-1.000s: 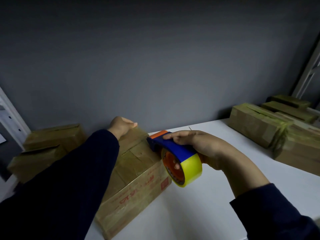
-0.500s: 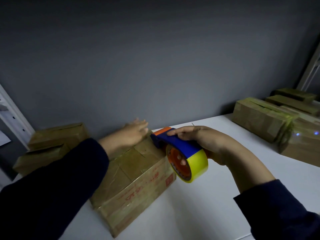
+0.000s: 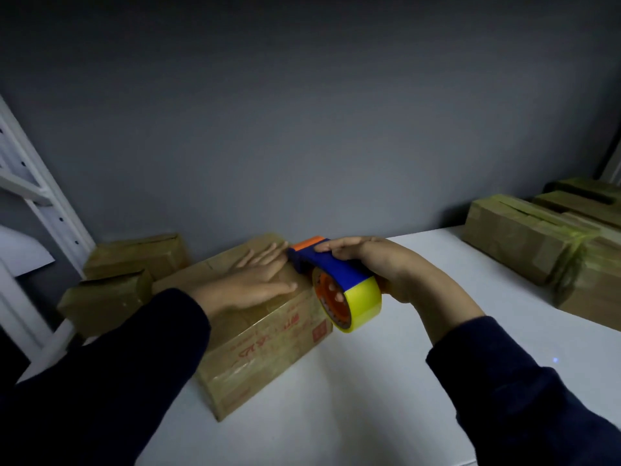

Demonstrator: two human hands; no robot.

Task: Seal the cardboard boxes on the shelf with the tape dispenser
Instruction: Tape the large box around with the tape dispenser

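A brown cardboard box (image 3: 268, 344) with red print on its side lies on the white shelf (image 3: 386, 398), its top covered in tape. My left hand (image 3: 258, 280) lies flat on the box's top, fingers straight and spread. My right hand (image 3: 379, 267) grips the tape dispenser (image 3: 336, 280), blue with an orange tip and a yellow tape roll. The dispenser's tip touches the box's far right top edge, just beside my left fingertips.
Two smaller cardboard boxes (image 3: 134, 260) sit at the back left by a white shelf upright (image 3: 40, 196). Several taped boxes (image 3: 537, 243) stand at the right rear. A grey wall closes the back.
My left hand has moved from the box's far edge, where its fingers were curled, and now lies flat on the top. The dispenser in my right hand stays at the box's far corner.
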